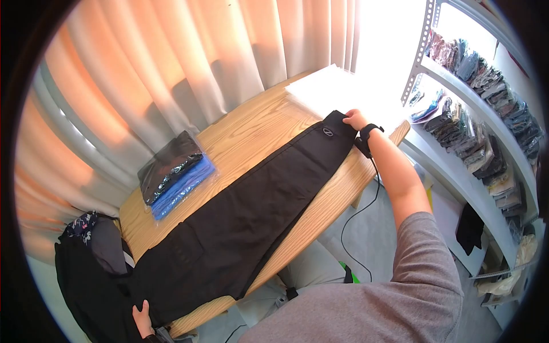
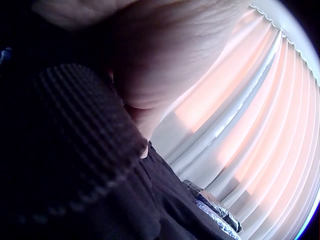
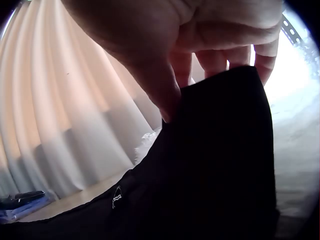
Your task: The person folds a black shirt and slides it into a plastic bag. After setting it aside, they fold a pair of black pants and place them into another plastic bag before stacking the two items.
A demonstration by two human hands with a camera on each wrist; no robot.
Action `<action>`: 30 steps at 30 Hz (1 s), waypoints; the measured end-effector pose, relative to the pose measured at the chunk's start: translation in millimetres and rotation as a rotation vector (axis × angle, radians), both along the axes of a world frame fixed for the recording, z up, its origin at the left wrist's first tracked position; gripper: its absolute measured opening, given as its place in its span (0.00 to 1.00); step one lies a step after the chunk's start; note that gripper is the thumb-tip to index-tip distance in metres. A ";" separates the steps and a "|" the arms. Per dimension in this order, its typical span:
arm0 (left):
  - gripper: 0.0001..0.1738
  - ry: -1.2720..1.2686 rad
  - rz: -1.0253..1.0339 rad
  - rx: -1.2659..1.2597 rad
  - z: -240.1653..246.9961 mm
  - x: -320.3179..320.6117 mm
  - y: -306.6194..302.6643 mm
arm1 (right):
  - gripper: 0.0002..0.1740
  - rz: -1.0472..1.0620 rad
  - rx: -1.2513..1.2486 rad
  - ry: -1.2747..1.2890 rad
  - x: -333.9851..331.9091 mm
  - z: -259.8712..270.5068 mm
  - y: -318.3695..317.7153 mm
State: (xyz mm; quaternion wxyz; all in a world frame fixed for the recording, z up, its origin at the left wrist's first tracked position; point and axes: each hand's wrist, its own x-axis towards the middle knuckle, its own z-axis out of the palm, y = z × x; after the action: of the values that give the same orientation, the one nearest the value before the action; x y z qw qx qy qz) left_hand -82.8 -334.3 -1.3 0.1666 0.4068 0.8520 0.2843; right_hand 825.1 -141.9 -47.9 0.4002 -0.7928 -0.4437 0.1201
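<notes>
One wooden table (image 1: 246,137) under a black garment (image 1: 246,220) stands between curtains (image 1: 189,51) and shelving (image 1: 457,168).

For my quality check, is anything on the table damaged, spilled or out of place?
Nothing stands out: the black garment lies stretched along the table without visible damage or spills, beside plastic-wrapped packets.
</notes>
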 end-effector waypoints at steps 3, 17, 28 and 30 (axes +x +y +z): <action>0.36 0.025 0.015 -0.001 -0.7 -1.1 0.4 | 0.14 0.086 0.074 0.136 -6.5 8.8 2.3; 0.32 0.074 -0.254 0.019 8.3 1.3 -1.1 | 0.27 0.103 -0.072 -0.065 35.7 -27.8 22.0; 0.29 0.234 -1.000 0.250 56.1 237.9 -47.0 | 0.28 1.118 0.108 0.146 -345.0 97.2 -181.3; 0.31 0.240 -1.037 0.249 34.5 262.6 -46.9 | 0.32 1.251 0.059 0.016 -381.1 84.8 -198.2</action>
State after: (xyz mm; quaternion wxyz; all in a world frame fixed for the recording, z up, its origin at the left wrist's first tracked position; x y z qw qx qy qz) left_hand 179.9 -381.2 33.2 0.1372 0.8197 0.5128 0.2153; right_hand 444.1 -340.1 36.9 0.2791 -0.3705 -0.8241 0.3251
